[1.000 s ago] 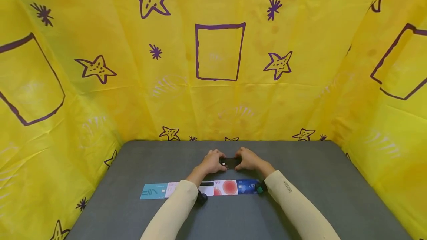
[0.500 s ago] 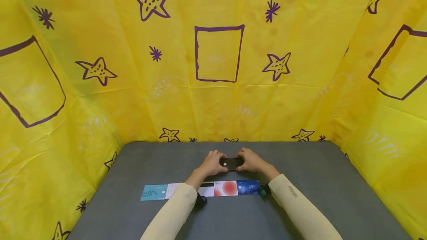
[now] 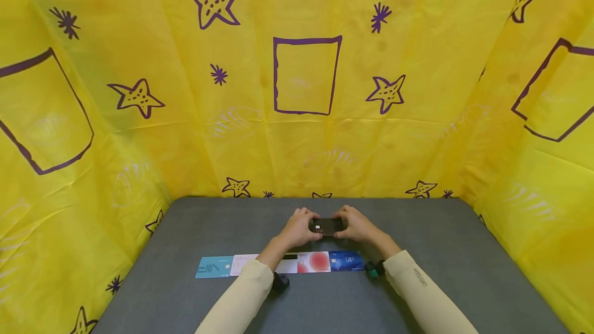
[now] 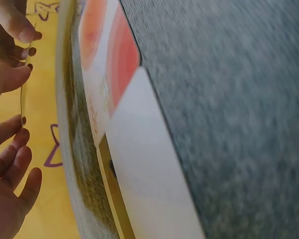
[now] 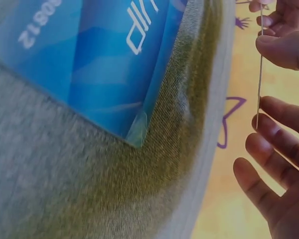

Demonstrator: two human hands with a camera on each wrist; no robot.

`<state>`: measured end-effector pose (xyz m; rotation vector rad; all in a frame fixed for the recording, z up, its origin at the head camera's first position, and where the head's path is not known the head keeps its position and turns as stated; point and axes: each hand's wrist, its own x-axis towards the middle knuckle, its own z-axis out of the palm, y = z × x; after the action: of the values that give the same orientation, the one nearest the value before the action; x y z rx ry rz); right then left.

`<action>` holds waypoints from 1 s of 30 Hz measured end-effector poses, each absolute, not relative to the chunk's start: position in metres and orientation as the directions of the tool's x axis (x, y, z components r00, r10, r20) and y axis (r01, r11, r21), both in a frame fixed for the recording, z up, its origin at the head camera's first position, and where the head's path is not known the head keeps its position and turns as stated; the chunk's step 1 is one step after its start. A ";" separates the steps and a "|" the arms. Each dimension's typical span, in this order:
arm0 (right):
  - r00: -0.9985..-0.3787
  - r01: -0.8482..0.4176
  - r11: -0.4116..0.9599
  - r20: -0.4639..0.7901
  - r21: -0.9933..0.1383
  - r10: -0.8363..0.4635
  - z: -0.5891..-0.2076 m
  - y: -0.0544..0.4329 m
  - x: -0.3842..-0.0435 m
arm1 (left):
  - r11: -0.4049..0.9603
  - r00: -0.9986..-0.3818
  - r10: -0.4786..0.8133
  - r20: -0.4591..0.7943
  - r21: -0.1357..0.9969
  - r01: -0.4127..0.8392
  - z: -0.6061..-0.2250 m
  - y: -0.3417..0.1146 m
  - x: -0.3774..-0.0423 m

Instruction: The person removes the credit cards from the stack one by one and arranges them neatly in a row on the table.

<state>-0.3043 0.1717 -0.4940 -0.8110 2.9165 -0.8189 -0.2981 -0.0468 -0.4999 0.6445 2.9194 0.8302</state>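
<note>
A black card with a small pale chip and VIP lettering is held up between both hands in the head view. My left hand pinches its left end with thumb and fingers. On the other end, my right hand pinches it the same way. Both wrist views show the card edge-on as a thin line, with fingertips at its borders. Nearer than the hands, a row of cards lies on the table: a teal card, a pinkish-white card, a white card with a black stripe, a red-circle card and a blue card.
The grey tabletop extends to a yellow cloth backdrop with purple star drawings, which also encloses both sides. My left forearm crosses over part of the card row. Dark wrist bands sit close above the table near the cards.
Both hands have shifted slightly right with the black card, and its VIP lettering now shows more clearly. My right forearm has moved right, away from the blue card. The row stays in place.
</note>
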 end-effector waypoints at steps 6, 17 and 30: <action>-0.874 -0.469 0.730 0.143 -0.498 -0.464 -0.492 0.182 -0.299 | 0.763 -0.908 0.406 0.104 0.507 0.400 -0.493 -0.040 -0.291; -0.881 -0.459 0.730 0.156 -0.506 -0.446 -0.490 0.199 -0.280 | 0.772 -0.913 0.392 0.111 0.500 0.392 -0.491 -0.021 -0.277; -0.885 -0.462 0.741 0.197 -0.487 -0.423 -0.492 0.221 -0.256 | 0.759 -0.892 0.430 0.142 0.479 0.442 -0.497 0.001 -0.262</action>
<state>-0.2565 0.2214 -0.4917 -0.7637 2.9993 -0.8714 -0.2624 0.0011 -0.4974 0.7354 2.9682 0.8176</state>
